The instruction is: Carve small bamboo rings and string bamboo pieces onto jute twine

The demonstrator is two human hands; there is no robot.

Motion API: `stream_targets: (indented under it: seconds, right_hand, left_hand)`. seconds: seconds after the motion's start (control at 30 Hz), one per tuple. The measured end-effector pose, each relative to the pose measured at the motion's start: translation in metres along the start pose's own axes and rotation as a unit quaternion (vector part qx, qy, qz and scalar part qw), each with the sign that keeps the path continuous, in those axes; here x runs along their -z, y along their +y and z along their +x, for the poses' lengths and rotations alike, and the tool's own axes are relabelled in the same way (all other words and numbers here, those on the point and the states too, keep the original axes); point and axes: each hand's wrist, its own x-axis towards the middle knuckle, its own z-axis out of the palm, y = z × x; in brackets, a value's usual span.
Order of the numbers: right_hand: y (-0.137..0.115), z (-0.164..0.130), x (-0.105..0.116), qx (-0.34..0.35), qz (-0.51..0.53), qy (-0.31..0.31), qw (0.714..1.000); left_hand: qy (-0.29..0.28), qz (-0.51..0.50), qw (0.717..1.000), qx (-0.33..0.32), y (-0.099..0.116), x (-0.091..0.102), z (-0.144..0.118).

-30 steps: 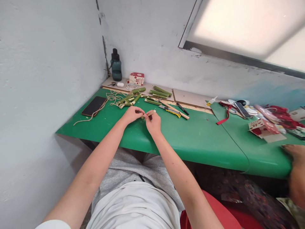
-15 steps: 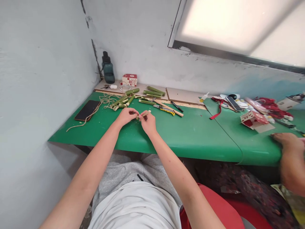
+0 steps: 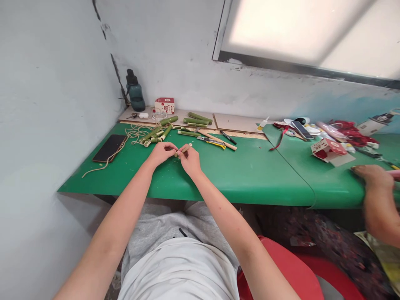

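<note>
My left hand [image 3: 162,153] and my right hand [image 3: 190,160] meet over the green table near its middle. Their fingertips pinch a small tan bamboo piece [image 3: 176,154] from both sides; most of it is hidden by the fingers. Just behind my hands lie several cut green bamboo pieces [image 3: 167,132] with pale ends. A yellow utility knife [image 3: 215,143] rests to the right, beside a light wooden stick [image 3: 220,140] and a black marker [image 3: 228,137]. Loose twine [image 3: 133,134] trails on the left, across a dark phone [image 3: 109,148].
A water bottle [image 3: 135,95] and a red-and-white box [image 3: 164,106] stand at the wall. A glue bottle [image 3: 263,123] lies at the back. Another person's hand [image 3: 373,177] is at the right, near an opened box [image 3: 330,152] and red yarn [image 3: 359,135]. Red stools [image 3: 281,266] stand below.
The view has shifted slightly, so the table items appear a little further left. My hands still pinch the small piece, with the fingers slightly rearranged around it.
</note>
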Motion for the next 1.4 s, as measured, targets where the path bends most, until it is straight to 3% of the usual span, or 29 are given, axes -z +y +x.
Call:
stream_targets:
  seconds: [0.37,0.83,0.97,1.4]
  right_hand:
    - [-0.005,0.0,0.003,-0.003,0.027,0.011,1.0]
    - [-0.002,0.001,0.001,-0.02,0.033,-0.018,0.999]
    - [-0.006,0.0,0.003,-0.01,0.037,0.004,0.999]
    - [0.001,0.005,0.001,-0.04,0.095,0.006,0.995]
  left_hand:
    - [-0.004,-0.004,1.0,-0.002,0.008,0.0,-0.002]
    - [-0.003,-0.012,1.0,0.007,0.008,0.001,-0.003]
    - [-0.006,-0.007,1.0,0.005,0.011,0.001,-0.004]
    - [-0.003,0.001,1.0,0.007,0.004,0.0,-0.002]
